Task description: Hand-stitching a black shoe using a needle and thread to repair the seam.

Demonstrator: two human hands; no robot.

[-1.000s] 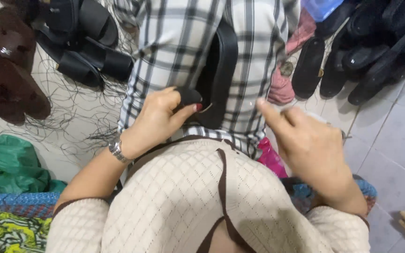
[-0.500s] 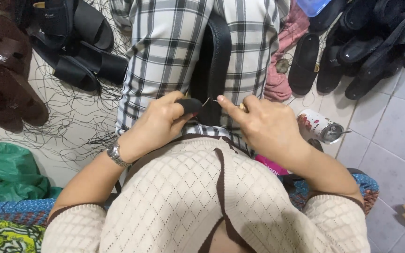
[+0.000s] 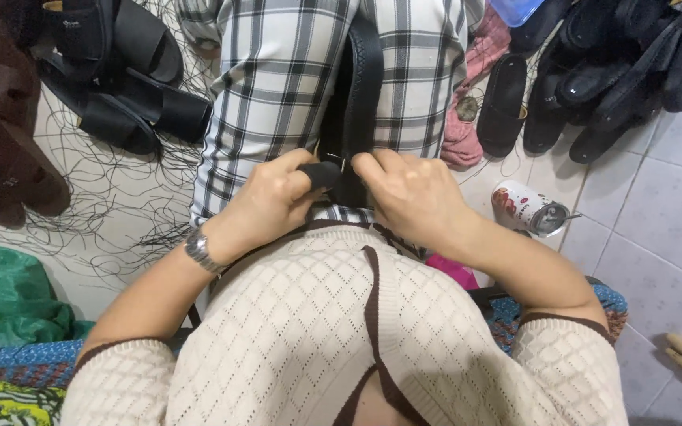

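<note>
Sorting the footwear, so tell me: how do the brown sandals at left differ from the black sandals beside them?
The brown sandals are brown with broad straps and lie at the far left edge; the black sandals are black and lie nearer the plaid cloth. Both sit on the floor among loose dark threads.

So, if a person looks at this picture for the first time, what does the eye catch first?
First, the two hands at the centre: the left hand and the right hand meet on a black leather sandal strap, each with a closed grip, over a checked grey-and-white cloth. Next, the dark sandals: black ones at upper left among loose black threads, more at upper right on the pale tiled floor.
</note>
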